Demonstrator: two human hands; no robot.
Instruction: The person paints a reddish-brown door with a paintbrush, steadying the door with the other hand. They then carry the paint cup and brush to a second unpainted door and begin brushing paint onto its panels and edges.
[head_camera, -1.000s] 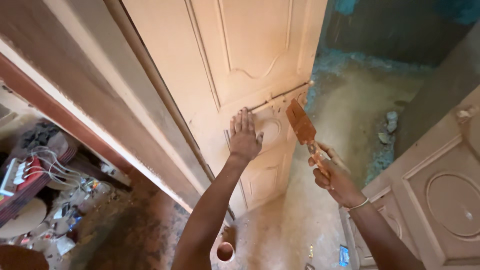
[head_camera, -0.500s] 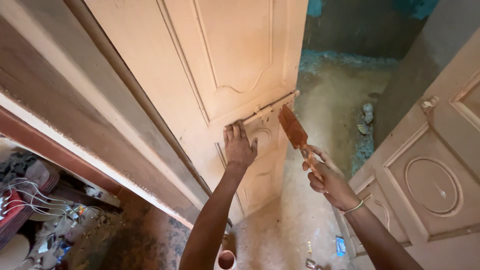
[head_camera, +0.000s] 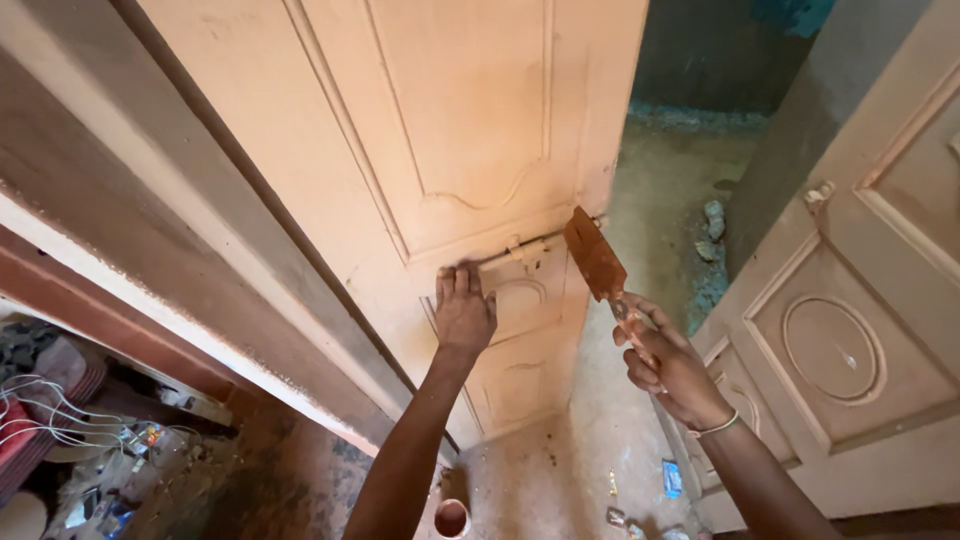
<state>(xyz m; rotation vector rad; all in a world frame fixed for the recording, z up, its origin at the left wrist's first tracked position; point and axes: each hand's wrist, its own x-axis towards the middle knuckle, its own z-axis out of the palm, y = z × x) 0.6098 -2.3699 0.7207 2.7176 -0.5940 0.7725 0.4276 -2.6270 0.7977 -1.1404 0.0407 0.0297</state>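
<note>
My left hand (head_camera: 463, 312) lies flat against a pale peach panelled door (head_camera: 450, 130), fingers together, just below its metal slide bolt (head_camera: 520, 250). My right hand (head_camera: 668, 362) is closed around the handle of a wide putty knife (head_camera: 596, 256) whose rust-brown blade points up towards the door's edge, close to the bolt. A thin bangle sits on my right wrist.
A second panelled door leaf (head_camera: 850, 340) stands open at the right. Between the leaves lies a dusty concrete floor (head_camera: 670, 170) with small stones. A small round tin (head_camera: 451, 518) sits on the floor by my left arm. Wires and clutter (head_camera: 70, 450) fill the lower left.
My left hand has slid down the door panel to just under the bolt. The putty knife stays raised near the door's edge while the view has shifted.
</note>
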